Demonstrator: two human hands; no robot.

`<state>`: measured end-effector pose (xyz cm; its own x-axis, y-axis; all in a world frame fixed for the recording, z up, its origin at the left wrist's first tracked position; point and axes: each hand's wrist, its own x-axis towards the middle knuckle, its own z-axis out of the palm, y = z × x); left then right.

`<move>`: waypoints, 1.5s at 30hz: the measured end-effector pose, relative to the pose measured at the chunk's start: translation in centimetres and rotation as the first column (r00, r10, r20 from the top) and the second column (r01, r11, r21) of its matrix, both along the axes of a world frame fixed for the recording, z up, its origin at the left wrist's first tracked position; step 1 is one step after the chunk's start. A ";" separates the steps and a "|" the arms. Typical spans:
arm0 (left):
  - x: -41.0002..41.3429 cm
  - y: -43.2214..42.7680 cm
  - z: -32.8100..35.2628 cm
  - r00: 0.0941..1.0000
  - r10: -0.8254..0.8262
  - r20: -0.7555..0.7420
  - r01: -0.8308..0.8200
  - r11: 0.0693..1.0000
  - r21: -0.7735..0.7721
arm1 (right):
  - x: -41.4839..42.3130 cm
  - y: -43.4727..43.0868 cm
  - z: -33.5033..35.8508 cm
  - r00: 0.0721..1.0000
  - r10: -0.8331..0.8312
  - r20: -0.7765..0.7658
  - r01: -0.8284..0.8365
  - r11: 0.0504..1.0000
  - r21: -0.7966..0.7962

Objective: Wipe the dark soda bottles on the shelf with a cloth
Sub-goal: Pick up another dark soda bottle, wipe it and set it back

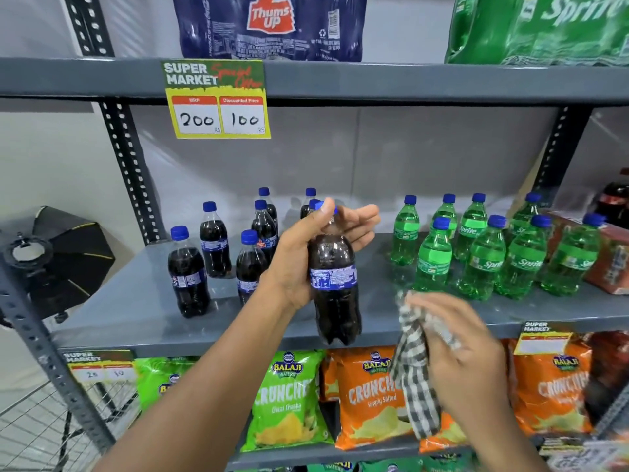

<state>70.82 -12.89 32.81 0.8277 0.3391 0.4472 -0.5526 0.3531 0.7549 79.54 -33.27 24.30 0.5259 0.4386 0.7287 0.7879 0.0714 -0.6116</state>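
grey steel shelf (136, 301): carries a cluster of dark soda bottles (188, 274) at the left and green soda bottles (480, 247) at the right, a bare stretch between them.
left arm: reaches up from the lower left, forearm bare, wrist bent back.
right arm: comes in from the lower right, blurred.
held bottle (335, 284): dark soda, blue cap, blue label; upright, lifted clear in front of the shelf's front edge, between the two groups.
left hand (306, 253): wrapped around the held bottle's neck and shoulder, thumb pressed by the cap, fingers stretched out behind it.
right hand (456, 338): just beside the bottle's lower half, fingers closed over a bunched cloth.
checked cloth (417, 376): black and white, hanging down from the right hand; whether it touches the bottle cannot be told.
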 end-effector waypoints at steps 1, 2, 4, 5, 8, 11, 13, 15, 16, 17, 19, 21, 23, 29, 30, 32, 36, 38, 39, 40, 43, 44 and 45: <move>0.0 -0.3 0.0 1.000 -0.028 0.002 0.028 1.000 -0.012 | 0.1 -0.1 1.2 1.000 -0.007 0.004 0.007 0.999 0.035; -0.1 -0.6 0.1 0.999 -0.047 0.003 0.047 0.999 -0.019 | 0.1 -0.1 2.6 1.000 -0.012 0.014 0.011 0.997 0.080; -0.3 -1.3 0.1 0.998 -0.069 0.009 0.070 0.997 -0.027 | 0.1 -0.3 5.2 0.999 -0.009 0.052 0.000 0.987 0.164; -0.4 -1.6 0.1 0.997 -0.074 0.010 0.074 0.997 -0.036 | 0.0 -0.4 6.4 0.997 -0.001 0.080 -0.014 0.982 0.187; -0.5 -2.1 -0.1 0.998 -0.054 -0.022 0.053 0.996 -0.075 | -0.5 -0.8 9.2 0.978 0.041 0.203 -0.076 0.983 0.166; -0.7 -2.7 0.0 0.993 -0.068 -0.100 0.059 0.994 -0.095 | -1.6 -0.2 11.2 0.925 0.082 0.370 -0.093 0.996 0.011; -0.9 -3.1 0.1 0.981 -0.148 -0.127 0.137 0.986 -0.093 | -2.6 0.9 11.9 0.863 0.098 0.496 -0.056 0.994 -0.098; -1.1 -3.4 0.3 0.970 -0.218 -0.111 0.203 0.971 -0.127 | -3.8 1.8 11.9 0.813 0.124 0.568 -0.031 0.985 -0.170; -1.3 -3.4 0.4 0.967 -0.235 -0.099 0.220 0.966 -0.136 | -4.3 2.1 11.8 0.792 0.131 0.596 -0.024 0.982 -0.185; -1.5 -3.4 0.5 0.966 -0.244 -0.086 0.232 0.964 -0.133 | -4.7 2.3 11.6 0.772 0.130 0.622 -0.013 0.982 -0.189; -1.7 -3.2 0.5 0.974 -0.209 -0.086 0.200 0.974 -0.105 | -5.4 2.4 11.2 0.738 0.109 0.666 0.024 0.982 -0.187; -1.6 -2.9 0.2 0.988 -0.117 -0.101 0.105 0.988 -0.114 | -6.1 2.3 10.7 0.686 0.118 0.718 0.060 0.974 -0.217; -1.5 -2.5 0.1 0.993 -0.057 -0.106 0.040 0.987 -0.153 | -6.9 1.9 9.6 0.634 0.162 0.756 0.098 0.953 -0.286; -2.1 -1.9 0.4 0.998 0.001 -0.070 -0.008 0.994 -0.108 | -8.1 0.4 5.8 0.516 0.228 0.826 0.110 0.938 -0.328; -2.3 -2.0 0.4 0.997 -0.006 -0.072 -0.001 0.995 -0.104 | -8.1 0.5 5.9 0.529 0.224 0.818 0.101 0.941 -0.323; -2.5 -2.4 0.5 0.995 -0.028 -0.091 0.019 0.995 -0.099 | -7.8 1.2 6.9 0.608 0.178 0.774 0.069 0.959 -0.275; -3.1 -2.9 0.5 0.990 -0.089 -0.106 0.082 0.994 -0.074 | -7.2 3.5 10.0 0.742 0.023 0.670 0.084 0.988 -0.127; -3.2 -2.9 0.5 0.993 -0.072 -0.090 0.066 0.995 -0.071 | -7.4 3.6 9.7 0.739 0.034 0.672 0.074 0.989 -0.132; -3.1 -2.7 0.5 0.995 -0.060 -0.074 0.053 0.995 -0.084 | -7.5 3.3 9.0 0.727 0.058 0.684 0.062 0.987 -0.149; -3.1 -2.5 0.6 0.997 -0.048 -0.056 0.042 0.994 -0.104 | -7.8 2.9 8.0 0.707 0.086 0.702 0.055 0.983 -0.175; -3.4 -1.6 0.7 1.000 -0.001 -0.009 0.000 0.991 -0.131 | -8.5 1.3 4.4 0.629 0.177 0.757 0.039 0.965 -0.258; -3.6 -1.4 0.7 1.000 0.004 -0.006 -0.005 0.992 -0.125 | -8.6 1.0 3.5 0.621 0.202 0.758 0.022 0.961 -0.274; -3.7 -1.3 0.6 1.000 0.001 -0.007 -0.002 0.993 -0.119 | -8.5 0.8 3.1 0.622 0.219 0.751 -0.001 0.960 -0.279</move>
<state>67.08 -14.15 33.46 0.8300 0.3906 0.3982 -0.5482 0.4395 0.7115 71.01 -32.46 27.41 -0.2434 0.6626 0.7083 0.9691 0.1351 0.2066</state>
